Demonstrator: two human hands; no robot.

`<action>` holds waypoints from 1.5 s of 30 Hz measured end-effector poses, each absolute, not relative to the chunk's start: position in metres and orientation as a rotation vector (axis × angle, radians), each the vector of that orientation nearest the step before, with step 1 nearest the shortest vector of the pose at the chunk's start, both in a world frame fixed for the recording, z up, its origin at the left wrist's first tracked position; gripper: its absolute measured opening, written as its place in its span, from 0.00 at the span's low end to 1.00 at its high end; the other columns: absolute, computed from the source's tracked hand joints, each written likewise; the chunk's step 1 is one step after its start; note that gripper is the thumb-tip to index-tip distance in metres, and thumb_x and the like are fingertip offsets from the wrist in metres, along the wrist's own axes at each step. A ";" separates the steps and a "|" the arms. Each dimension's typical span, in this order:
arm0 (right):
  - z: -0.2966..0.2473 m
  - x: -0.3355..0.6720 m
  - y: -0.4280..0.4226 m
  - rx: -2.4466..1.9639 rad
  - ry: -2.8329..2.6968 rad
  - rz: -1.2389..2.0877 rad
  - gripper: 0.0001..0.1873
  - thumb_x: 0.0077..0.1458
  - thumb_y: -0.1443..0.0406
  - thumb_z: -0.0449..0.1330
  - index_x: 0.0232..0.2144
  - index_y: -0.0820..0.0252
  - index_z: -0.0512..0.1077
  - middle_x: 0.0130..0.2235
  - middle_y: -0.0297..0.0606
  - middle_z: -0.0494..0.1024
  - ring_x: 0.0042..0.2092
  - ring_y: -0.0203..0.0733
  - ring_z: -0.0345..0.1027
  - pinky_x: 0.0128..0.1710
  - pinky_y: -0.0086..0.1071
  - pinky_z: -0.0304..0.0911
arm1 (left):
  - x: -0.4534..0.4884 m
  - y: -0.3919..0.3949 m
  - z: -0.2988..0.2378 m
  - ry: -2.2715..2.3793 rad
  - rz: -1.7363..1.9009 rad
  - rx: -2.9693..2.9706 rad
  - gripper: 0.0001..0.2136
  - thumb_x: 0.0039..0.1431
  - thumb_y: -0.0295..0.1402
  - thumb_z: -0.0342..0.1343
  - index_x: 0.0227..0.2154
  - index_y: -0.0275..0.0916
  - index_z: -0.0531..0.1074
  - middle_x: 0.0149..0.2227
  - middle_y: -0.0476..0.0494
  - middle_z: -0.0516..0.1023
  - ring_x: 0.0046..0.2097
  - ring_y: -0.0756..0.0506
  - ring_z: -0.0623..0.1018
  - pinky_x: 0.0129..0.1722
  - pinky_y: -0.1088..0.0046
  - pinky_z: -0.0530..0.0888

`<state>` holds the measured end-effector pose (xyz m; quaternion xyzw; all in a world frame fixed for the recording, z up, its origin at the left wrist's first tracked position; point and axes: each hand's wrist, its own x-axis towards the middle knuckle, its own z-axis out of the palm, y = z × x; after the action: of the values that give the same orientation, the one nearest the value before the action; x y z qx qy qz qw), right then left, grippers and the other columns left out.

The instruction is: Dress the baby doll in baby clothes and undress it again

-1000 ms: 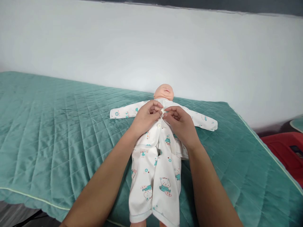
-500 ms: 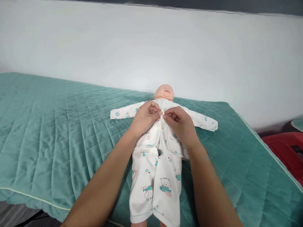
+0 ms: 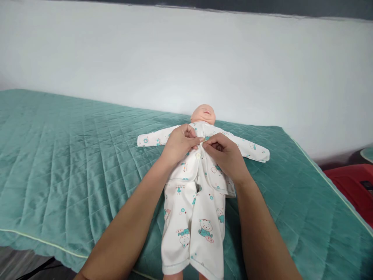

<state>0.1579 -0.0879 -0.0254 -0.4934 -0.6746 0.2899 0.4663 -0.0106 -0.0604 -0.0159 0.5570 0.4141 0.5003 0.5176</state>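
Observation:
A baby doll (image 3: 203, 113) lies on its back, its head toward the wall and its arms spread. It wears a white printed shirt (image 3: 188, 168) and matching white trousers (image 3: 208, 249). At the chest, my left hand (image 3: 182, 140) pinches the shirt's front edge, with the thumb reaching to the right. My right hand (image 3: 224, 151) pinches the fabric just across from it, fingertips nearly touching the left thumb. The button between them is mostly hidden by the fingers. Another button (image 3: 198, 155) shows just below on the shirt front, where the lower flaps hang apart.
A green quilted cover (image 3: 81, 167) with pale piping spreads under the doll. Behind it rises a white wall (image 3: 145, 58). A red object (image 3: 349, 182) stands past the right edge, and dark floor (image 3: 20, 266) shows at the lower left.
My left thumb has pushed right over the button, which showed between my fingertips before. The right fingers remain pinched close by. The whole doll appears slightly farther right in view.

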 end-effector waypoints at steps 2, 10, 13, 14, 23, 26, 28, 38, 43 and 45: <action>-0.027 0.159 -0.088 -1.238 -1.558 0.813 0.05 0.57 0.61 0.63 0.30 0.56 0.73 0.30 0.31 0.71 0.29 0.34 0.59 0.27 0.31 0.55 | -0.010 -0.062 -0.014 1.025 1.200 1.345 0.15 0.46 0.34 0.70 0.27 0.39 0.66 0.22 0.53 0.73 0.24 0.52 0.73 0.25 0.77 0.65; -0.030 0.161 -0.084 -1.305 -1.444 0.831 0.06 0.55 0.61 0.65 0.36 0.54 0.77 0.32 0.32 0.74 0.30 0.35 0.63 0.28 0.31 0.59 | -0.009 -0.062 -0.014 1.119 1.202 1.398 0.07 0.48 0.30 0.65 0.31 0.38 0.75 0.28 0.51 0.75 0.27 0.52 0.73 0.28 0.76 0.68; -0.030 0.160 -0.083 -1.301 -1.475 0.795 0.05 0.55 0.61 0.64 0.35 0.54 0.77 0.33 0.33 0.76 0.32 0.36 0.65 0.31 0.32 0.61 | -0.010 -0.062 -0.015 1.148 1.195 1.424 0.07 0.48 0.30 0.63 0.32 0.38 0.75 0.30 0.51 0.76 0.27 0.52 0.73 0.28 0.75 0.68; -0.031 0.160 -0.083 -1.297 -1.485 0.784 0.05 0.55 0.62 0.64 0.35 0.54 0.77 0.34 0.33 0.76 0.33 0.36 0.65 0.32 0.32 0.62 | -0.010 -0.063 -0.015 1.157 1.191 1.437 0.07 0.49 0.29 0.63 0.32 0.39 0.75 0.30 0.51 0.76 0.27 0.52 0.73 0.29 0.75 0.68; -0.030 0.157 -0.084 -1.304 -1.481 0.779 0.06 0.55 0.61 0.63 0.35 0.56 0.77 0.35 0.35 0.76 0.34 0.36 0.66 0.34 0.33 0.62 | -0.008 -0.065 -0.015 1.248 1.242 1.608 0.07 0.48 0.29 0.60 0.33 0.40 0.76 0.35 0.48 0.81 0.40 0.47 0.79 0.42 0.72 0.73; -0.030 0.158 -0.083 -1.304 -1.484 0.784 0.06 0.55 0.61 0.64 0.35 0.56 0.77 0.35 0.35 0.76 0.35 0.37 0.66 0.34 0.33 0.61 | -0.010 -0.066 -0.014 1.208 1.229 1.555 0.07 0.48 0.28 0.61 0.33 0.39 0.76 0.35 0.47 0.80 0.38 0.48 0.79 0.38 0.74 0.73; -0.030 0.158 -0.083 -1.300 -1.492 0.776 0.06 0.54 0.61 0.64 0.35 0.56 0.77 0.35 0.35 0.76 0.35 0.37 0.66 0.35 0.33 0.61 | -0.011 -0.067 -0.013 1.179 1.212 1.504 0.07 0.48 0.28 0.61 0.33 0.39 0.75 0.35 0.47 0.79 0.34 0.49 0.78 0.35 0.74 0.73; -0.024 0.152 -0.086 -1.305 -1.554 0.705 0.03 0.55 0.64 0.62 0.33 0.57 0.75 0.35 0.34 0.74 0.34 0.36 0.63 0.37 0.34 0.61 | -0.010 -0.064 -0.018 1.143 1.240 1.488 0.09 0.45 0.25 0.58 0.32 0.39 0.74 0.32 0.49 0.78 0.31 0.52 0.75 0.31 0.76 0.70; -0.023 0.151 -0.087 -1.316 -1.602 0.668 0.03 0.56 0.65 0.61 0.34 0.56 0.74 0.34 0.34 0.72 0.33 0.35 0.61 0.36 0.34 0.59 | -0.010 -0.062 -0.019 1.110 1.226 1.453 0.10 0.44 0.24 0.57 0.33 0.38 0.74 0.32 0.50 0.76 0.28 0.53 0.72 0.28 0.77 0.67; -0.025 0.152 -0.087 -1.319 -1.622 0.651 0.03 0.56 0.65 0.61 0.35 0.56 0.74 0.34 0.33 0.72 0.33 0.35 0.61 0.35 0.34 0.59 | -0.010 -0.062 -0.018 1.110 1.219 1.469 0.10 0.44 0.24 0.57 0.33 0.38 0.73 0.32 0.50 0.76 0.28 0.53 0.72 0.28 0.77 0.67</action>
<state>0.1517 -0.0869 -0.0246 -0.5355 -0.6584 0.2642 0.4582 -0.0095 -0.0622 -0.0182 0.5942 0.4491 0.4930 0.4497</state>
